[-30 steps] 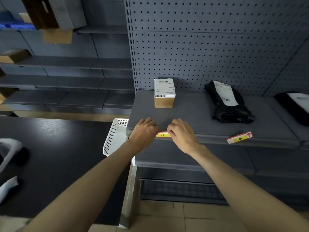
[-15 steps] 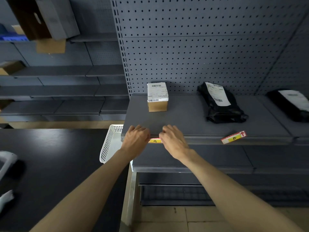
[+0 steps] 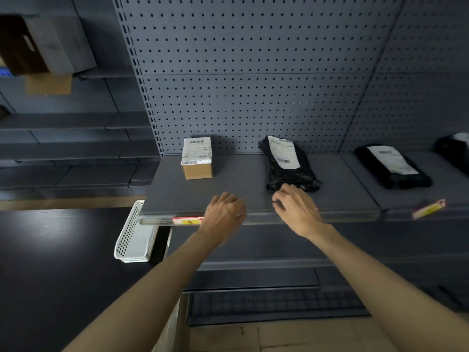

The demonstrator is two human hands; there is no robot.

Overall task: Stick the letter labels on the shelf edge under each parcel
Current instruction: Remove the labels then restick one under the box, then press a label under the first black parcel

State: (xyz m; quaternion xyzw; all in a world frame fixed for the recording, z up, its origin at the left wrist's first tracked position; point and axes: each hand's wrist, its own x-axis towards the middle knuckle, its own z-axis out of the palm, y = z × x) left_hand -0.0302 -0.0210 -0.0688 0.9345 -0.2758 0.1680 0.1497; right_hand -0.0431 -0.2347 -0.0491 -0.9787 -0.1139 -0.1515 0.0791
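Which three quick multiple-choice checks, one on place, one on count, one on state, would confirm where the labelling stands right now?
1. Where is the A label?
A) On the shelf edge below the cardboard box
B) On the pegboard
C) In the white basket

2. How many black bag parcels show fully on the shelf?
A) None
B) Two
C) Five

3. What is the right hand doing?
A) Lifting the box
B) Reaching at the edge before the nearer black bag
C) Resting on the dark table

Answers: 1 A, the label sits on the edge under the box. 2 B, the nearer bag and the farther bag. 3 B, its fingers hover there.
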